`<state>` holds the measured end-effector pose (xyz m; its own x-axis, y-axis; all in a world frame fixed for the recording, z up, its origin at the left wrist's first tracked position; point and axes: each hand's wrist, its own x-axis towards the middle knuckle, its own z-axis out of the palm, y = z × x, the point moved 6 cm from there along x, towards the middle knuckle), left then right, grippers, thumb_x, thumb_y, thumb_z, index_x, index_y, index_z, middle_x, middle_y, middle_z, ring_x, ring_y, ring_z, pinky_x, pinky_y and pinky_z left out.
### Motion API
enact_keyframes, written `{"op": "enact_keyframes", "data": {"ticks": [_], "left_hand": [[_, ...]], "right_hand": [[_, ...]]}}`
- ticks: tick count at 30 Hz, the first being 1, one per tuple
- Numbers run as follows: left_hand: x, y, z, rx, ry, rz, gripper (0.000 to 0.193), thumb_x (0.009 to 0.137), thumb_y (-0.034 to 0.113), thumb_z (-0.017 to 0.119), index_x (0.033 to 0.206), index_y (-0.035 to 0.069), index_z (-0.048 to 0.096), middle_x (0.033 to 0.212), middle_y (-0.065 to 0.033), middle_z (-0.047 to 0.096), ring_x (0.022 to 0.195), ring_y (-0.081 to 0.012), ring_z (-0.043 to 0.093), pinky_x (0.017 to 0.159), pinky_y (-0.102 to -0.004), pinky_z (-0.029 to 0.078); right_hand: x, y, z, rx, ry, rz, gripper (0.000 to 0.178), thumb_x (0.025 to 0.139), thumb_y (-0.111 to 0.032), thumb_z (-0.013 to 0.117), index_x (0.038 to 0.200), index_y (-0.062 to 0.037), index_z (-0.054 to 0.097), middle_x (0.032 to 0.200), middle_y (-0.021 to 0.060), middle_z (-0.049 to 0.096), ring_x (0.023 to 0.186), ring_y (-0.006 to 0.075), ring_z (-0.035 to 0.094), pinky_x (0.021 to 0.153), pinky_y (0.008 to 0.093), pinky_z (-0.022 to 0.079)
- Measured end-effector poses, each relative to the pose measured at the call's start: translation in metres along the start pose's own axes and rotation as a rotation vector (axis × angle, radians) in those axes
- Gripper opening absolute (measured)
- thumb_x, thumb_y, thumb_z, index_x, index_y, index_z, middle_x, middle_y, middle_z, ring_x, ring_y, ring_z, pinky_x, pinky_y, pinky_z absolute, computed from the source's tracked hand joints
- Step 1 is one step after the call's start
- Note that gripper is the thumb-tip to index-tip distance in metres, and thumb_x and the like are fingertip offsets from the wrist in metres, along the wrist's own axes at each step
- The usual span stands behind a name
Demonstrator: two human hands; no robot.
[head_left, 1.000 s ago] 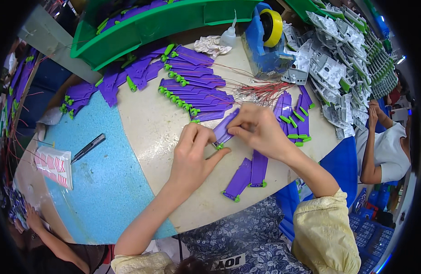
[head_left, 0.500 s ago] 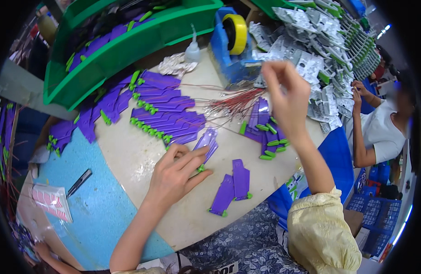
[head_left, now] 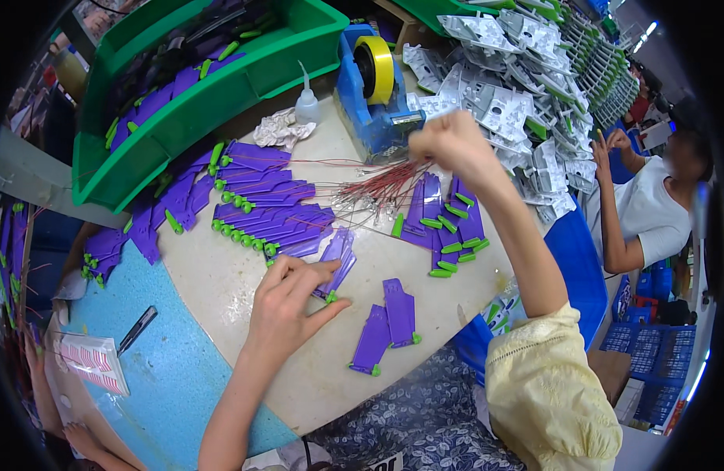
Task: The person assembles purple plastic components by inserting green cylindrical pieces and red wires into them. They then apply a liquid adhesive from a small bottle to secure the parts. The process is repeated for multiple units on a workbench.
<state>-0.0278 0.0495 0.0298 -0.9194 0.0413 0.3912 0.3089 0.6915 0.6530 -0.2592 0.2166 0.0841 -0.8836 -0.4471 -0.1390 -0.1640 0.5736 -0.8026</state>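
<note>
Left hand: while my left hand (head_left: 287,310) pins the purple strip (head_left: 336,263) flat on the near table (head_left: 220,290), fingers spread, unclenched.
Right hand: my right hand (head_left: 452,141), far right, pinches a red wire (head_left: 377,184).
Handling: light, stiff plastic; thin, springy wire; grip ends.

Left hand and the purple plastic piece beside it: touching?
Touching. The head view shows the left hand with its fingertips pressed flat on the purple plastic piece, holding it down on the table.

Our left hand (head_left: 287,306) lies low, palm down, fingers spread and slightly curled, bare forearm running in from the lower edge | our right hand (head_left: 454,144) is raised farther out, fingers pinched into a closed grip, forearm angled upward, elbow bent, yellow sleeve bunched at the upper arm.
</note>
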Motion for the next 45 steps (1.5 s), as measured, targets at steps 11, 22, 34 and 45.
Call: {"op": "enact_keyframes", "data": {"ticks": [11,22,34,45], "left_hand": [[-0.007,-0.001,0.000,-0.037,0.070,-0.077,0.068,0.070,0.017,0.089,0.130,0.003,0.061,0.108,-0.0082,0.072,0.095,-0.0263,0.061,0.083,-0.0384,0.052],[-0.007,0.019,0.008,0.325,0.064,-0.194,0.045,0.079,0.010,0.076,0.122,0.004,0.067,0.107,-0.0125,0.057,0.094,-0.0290,0.056,0.076,-0.0424,0.046],[-0.041,0.044,0.027,0.151,0.080,-0.137,0.042,0.080,0.004,0.076,0.120,0.000,0.066,0.117,-0.0169,0.061,0.100,-0.0344,0.056,0.086,-0.0425,0.049],[0.034,-0.006,0.002,0.596,0.122,-0.227,0.060,0.090,0.022,0.066,0.146,0.006,0.051,0.150,-0.0093,0.050,0.144,-0.0376,0.038,0.118,-0.0609,0.021]], "right_hand": [[-0.113,0.011,0.118,0.233,-0.543,-0.129,0.027,0.096,-0.016,0.070,0.118,-0.0031,0.076,0.081,0.0079,0.067,0.066,0.0113,0.054,0.056,0.0315,0.041],[-0.083,-0.030,0.061,-0.060,0.281,-0.634,0.010,0.089,0.001,0.069,0.098,0.0025,0.073,0.076,0.0141,0.062,0.061,0.0257,0.060,0.058,0.0368,0.048],[-0.025,-0.009,0.080,-0.425,0.115,-0.517,0.011,0.084,-0.010,0.072,0.085,0.0005,0.075,0.089,0.0164,0.069,0.079,0.0383,0.069,0.074,0.0491,0.054],[-0.059,-0.051,0.062,-0.153,0.109,-0.828,0.010,0.085,-0.003,0.074,0.092,0.0001,0.068,0.091,0.0078,0.068,0.077,0.0246,0.066,0.069,0.0364,0.054]]}}
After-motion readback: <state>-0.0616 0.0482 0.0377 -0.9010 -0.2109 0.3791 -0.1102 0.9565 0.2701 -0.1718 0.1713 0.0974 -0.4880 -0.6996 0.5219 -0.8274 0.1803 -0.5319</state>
